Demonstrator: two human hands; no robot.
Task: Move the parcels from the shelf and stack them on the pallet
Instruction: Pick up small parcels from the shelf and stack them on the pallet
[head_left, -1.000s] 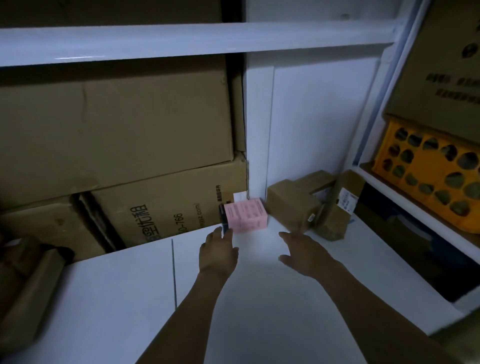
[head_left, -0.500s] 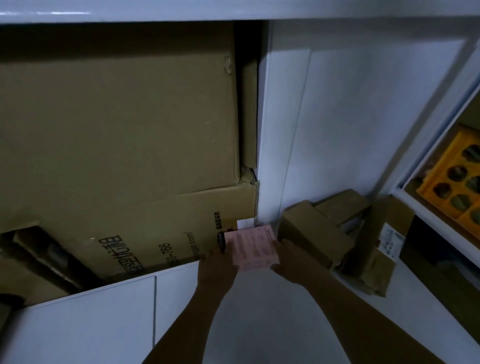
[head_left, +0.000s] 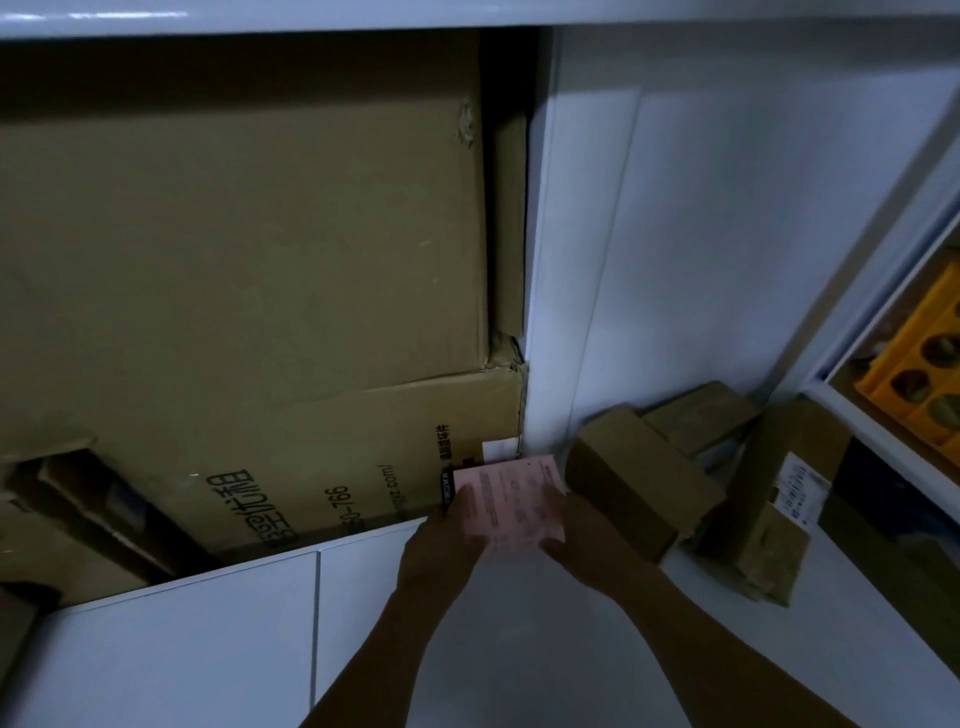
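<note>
You are at the pick-up step, your left hand (head_left: 441, 540) and right hand (head_left: 582, 535) clasping the pink parcel (head_left: 511, 499) between them; next, lift it clear of the brown box (head_left: 639, 483) just right of your grip.

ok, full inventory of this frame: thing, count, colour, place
pink parcel: 1, pink with print, on the shelf at centre, held between both hands
small cardboard parcels: 3, brown, right of the pink parcel by the back wall; one carries a white label
large cartons: at least 2, brown, stacked at left, the lower printed
shelf: 1, white, under everything
crate: 1, yellow with holes, far right
left hand: on the parcel's left side
right hand: on its right side
</note>
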